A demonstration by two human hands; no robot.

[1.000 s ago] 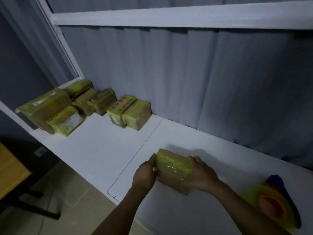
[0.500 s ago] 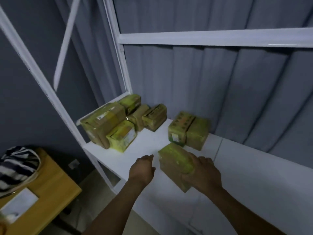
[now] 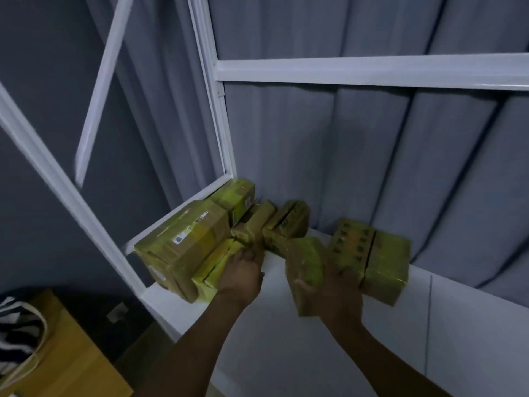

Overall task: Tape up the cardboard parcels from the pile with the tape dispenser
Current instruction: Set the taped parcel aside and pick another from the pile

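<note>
My right hand (image 3: 339, 293) grips a small cardboard parcel (image 3: 305, 263) wrapped in yellowish tape and holds it above the white shelf (image 3: 386, 353), close to the pile. My left hand (image 3: 243, 272) reaches into the pile and its fingers curl over a flat taped parcel (image 3: 210, 272). That parcel leans against a large labelled parcel (image 3: 183, 245). Several more parcels (image 3: 286, 222) lie behind, and two parcels (image 3: 372, 262) stand side by side just right of my right hand. The tape dispenser is out of view.
A white frame post (image 3: 221, 116) and crossbar (image 3: 372, 71) rise behind the pile in front of a grey curtain. Below left stands a wooden table (image 3: 68, 365) with a striped bag (image 3: 17, 336) on it. The shelf's left edge is near the pile.
My view swung left toward the pile. My right hand carried the taped parcel up to the pile. My left hand let go of it and reached onto the flat parcel.
</note>
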